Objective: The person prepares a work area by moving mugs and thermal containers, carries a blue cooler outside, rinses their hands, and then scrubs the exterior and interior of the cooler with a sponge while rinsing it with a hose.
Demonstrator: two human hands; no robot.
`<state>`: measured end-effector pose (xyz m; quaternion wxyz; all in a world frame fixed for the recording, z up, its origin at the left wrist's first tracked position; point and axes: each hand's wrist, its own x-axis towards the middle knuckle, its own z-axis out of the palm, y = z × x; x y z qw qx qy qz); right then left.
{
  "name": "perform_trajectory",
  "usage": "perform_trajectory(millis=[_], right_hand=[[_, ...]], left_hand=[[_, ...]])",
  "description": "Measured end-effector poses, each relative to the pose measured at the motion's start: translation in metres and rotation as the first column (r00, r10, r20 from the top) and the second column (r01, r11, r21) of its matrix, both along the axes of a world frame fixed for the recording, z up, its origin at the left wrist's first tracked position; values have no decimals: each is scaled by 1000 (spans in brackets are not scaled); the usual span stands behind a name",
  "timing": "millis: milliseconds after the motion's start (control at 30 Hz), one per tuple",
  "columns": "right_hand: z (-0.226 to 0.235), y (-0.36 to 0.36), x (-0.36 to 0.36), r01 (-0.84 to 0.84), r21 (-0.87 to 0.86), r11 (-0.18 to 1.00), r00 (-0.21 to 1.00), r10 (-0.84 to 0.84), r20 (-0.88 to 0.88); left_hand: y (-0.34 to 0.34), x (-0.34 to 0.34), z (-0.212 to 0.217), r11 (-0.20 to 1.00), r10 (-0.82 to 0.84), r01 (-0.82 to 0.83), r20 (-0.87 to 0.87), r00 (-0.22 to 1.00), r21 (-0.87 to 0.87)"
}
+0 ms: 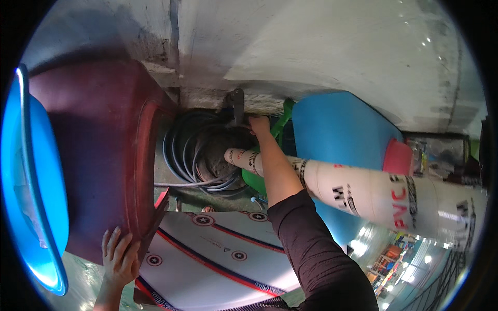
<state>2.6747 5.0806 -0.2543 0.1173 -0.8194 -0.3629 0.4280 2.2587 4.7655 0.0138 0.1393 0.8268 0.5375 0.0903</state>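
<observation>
Reaching across the white tube (358,189), we could jolt it with our forearm (281,173); our left hand (120,256) is open, while whether our right hand (259,125) grips anything, we cannot tell.

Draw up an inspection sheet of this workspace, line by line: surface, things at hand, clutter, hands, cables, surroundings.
Surface: grey-green floor, mostly covered.
Things at hand: large maroon plastic body, left hand near its lower edge; dark upright bar beside the right hand.
Clutter: bright blue plastic tub, far left; boxy light-blue plastic container; green plastic piece, partly hidden; long white printed pipe, passing behind the right forearm; white panel with red and navy stripes.
Hands: left open against the maroon plastic; right's grip unclear.
Cables: grey coiled line, hose or cable unclear.
Surroundings: scuffed whitish wall; lit area at lower right, too small to detail.
</observation>
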Motion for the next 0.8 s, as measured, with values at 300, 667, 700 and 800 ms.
perform_trajectory(millis=[300, 667, 700, 800], right_hand=[[-162, 68, 38, -315, -135, 939, 944, 325, 54], [-178, 65, 31, -148, 303, 941, 931, 236, -279], [-176, 64, 28, -121, 303, 945, 929, 216, -301], [-166, 59, 21, -40, 297, 954, 917, 153, -369]], left_hand=[[-8, -2, -9, 1000, -20, 21, -110, 994, 5], [-16, -9, -13, 1000, -23, 24, -59, 998, 17], [-17, -11, -12, 1000, -27, 27, -44, 999, 1], [-19, -16, -16, 995, -100, 101, -66, 993, 17]])
